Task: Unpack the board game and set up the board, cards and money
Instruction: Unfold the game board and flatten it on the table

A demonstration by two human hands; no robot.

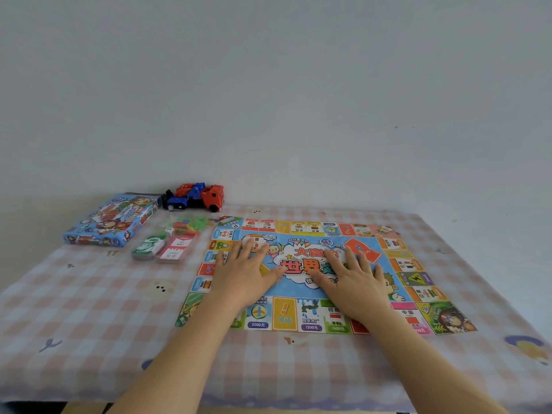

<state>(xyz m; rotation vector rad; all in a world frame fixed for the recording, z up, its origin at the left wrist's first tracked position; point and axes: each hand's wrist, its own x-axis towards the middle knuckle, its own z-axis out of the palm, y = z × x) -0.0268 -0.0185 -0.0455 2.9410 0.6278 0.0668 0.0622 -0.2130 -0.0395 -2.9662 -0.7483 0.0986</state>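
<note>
The colourful paper game board (397,264) lies unfolded and flat on the table. My left hand (243,271) presses flat on its left half with straight fingers. My right hand (354,279) presses flat on the middle, fingers spread. To the left of the board sit a green money pack (148,248) and a red card pack (175,250), side by side. Behind them lies a clear bag of green and red plastic pieces with a white die (185,227). The blue game box (112,221) lies at the far left.
A red and blue toy truck (197,197) stands against the white wall behind the box. A pink checked tablecloth (89,309) covers the table. The near table edge runs along the bottom of the view.
</note>
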